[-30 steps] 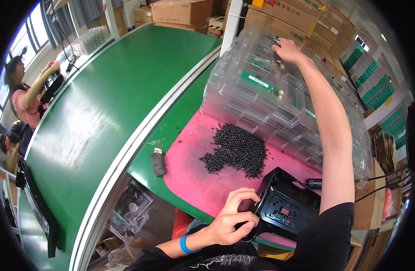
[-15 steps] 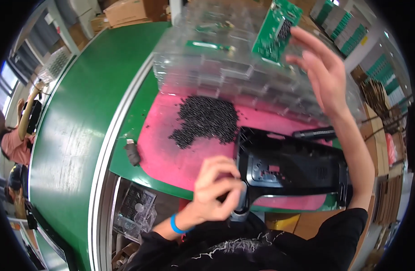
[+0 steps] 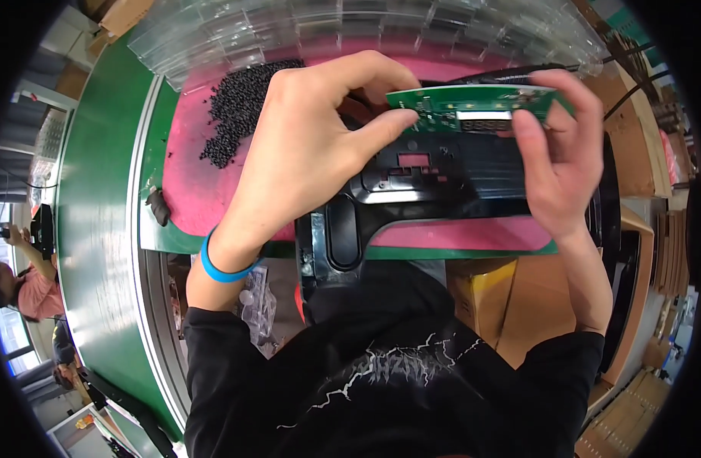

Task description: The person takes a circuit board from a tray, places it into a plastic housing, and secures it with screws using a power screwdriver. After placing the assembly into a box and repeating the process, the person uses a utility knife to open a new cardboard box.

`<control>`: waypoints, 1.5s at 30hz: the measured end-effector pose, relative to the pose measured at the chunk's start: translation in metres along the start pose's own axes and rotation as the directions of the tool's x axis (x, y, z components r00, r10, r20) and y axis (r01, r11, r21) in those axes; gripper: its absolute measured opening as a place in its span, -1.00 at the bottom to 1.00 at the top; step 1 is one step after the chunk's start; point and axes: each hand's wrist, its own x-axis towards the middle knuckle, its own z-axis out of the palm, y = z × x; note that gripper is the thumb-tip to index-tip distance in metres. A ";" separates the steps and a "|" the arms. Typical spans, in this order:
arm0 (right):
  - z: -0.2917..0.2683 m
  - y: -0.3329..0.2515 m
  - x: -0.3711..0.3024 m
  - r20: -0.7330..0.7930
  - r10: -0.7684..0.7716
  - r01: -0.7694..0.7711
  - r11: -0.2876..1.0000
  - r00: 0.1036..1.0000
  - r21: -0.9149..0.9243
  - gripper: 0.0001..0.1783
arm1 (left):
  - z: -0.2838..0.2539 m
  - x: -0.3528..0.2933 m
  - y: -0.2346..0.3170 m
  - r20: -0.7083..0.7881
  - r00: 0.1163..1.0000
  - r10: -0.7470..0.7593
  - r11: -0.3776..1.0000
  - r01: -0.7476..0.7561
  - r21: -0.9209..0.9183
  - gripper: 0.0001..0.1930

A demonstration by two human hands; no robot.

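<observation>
Both hands hold a green circuit board (image 3: 434, 99), tilted up over a black plastic housing (image 3: 484, 172). My left hand (image 3: 308, 141), with a blue wristband, pinches the board's left end between thumb and fingers. At the other end, my right hand (image 3: 568, 164) has its thumb on the near face and its fingers behind. A white strip and small parts show on the board's near side. The housing lies on a pink mat (image 3: 201, 168) and reaches past the table's near edge; cutouts in it let pink show through.
A heap of small black screw-like pieces (image 3: 240, 111) lies on the mat, partly behind my left hand. Stacked clear plastic trays (image 3: 327, 30) line the back. A dark lump (image 3: 158, 206) rests by the left table edge. Cardboard boxes (image 3: 537, 305) stand below right. Another person (image 3: 33, 286) is far left.
The circuit board has come down from above the clear trays to over the housing. My left hand has moved up from the housing's near-left corner and taken the board's left end.
</observation>
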 end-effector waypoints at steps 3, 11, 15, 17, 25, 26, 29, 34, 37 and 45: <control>-0.002 0.020 -0.010 0.170 -0.067 0.093 0.985 0.983 -0.148 -0.77 | 0.002 -0.003 -0.015 0.169 0.968 0.184 0.885 -0.238 0.400 -0.75; 0.014 0.036 -0.025 0.386 -0.151 0.292 0.894 0.910 -0.339 -0.77 | 0.013 -0.021 -0.021 0.327 0.945 0.002 0.635 -0.254 0.730 -0.74; 0.014 0.035 -0.028 0.437 -0.078 0.256 0.895 0.896 -0.365 -0.78 | 0.014 -0.022 -0.023 0.319 0.945 0.069 0.639 -0.287 0.713 -0.77; 0.014 0.033 -0.027 0.454 -0.054 0.244 0.896 0.889 -0.372 -0.78 | 0.013 -0.022 -0.022 0.326 0.944 0.050 0.658 -0.276 0.700 -0.79; 0.011 0.012 -0.015 0.554 -0.032 0.322 0.841 0.832 -0.435 -0.76 | 0.002 -0.018 -0.021 0.349 0.935 0.067 0.704 -0.292 0.647 -0.88; 0.002 0.013 -0.011 0.418 0.033 0.193 0.852 0.908 -0.487 -0.77 | -0.002 -0.016 -0.025 0.250 0.941 0.229 0.750 -0.334 0.570 -0.87; -0.047 0.029 0.004 -0.029 0.106 -0.098 0.733 0.994 -0.673 -0.76 | -0.039 -0.014 -0.034 0.060 0.935 0.350 0.677 -0.297 0.673 -0.84; -0.166 0.109 0.032 -0.273 0.514 -0.499 0.373 0.813 -0.782 -0.47 | -0.083 -0.035 -0.066 -0.047 0.996 0.075 0.359 0.017 0.933 -0.81; -0.153 0.123 0.047 -0.189 0.646 -0.653 0.621 0.739 -0.433 -0.45 | -0.082 -0.042 -0.083 -0.100 0.994 0.049 0.474 0.065 0.878 -0.94; -0.106 0.110 0.057 -0.271 0.445 -0.453 0.891 0.854 0.034 -0.55 | -0.090 -0.037 -0.102 -0.144 0.964 0.224 0.512 0.010 0.859 -0.94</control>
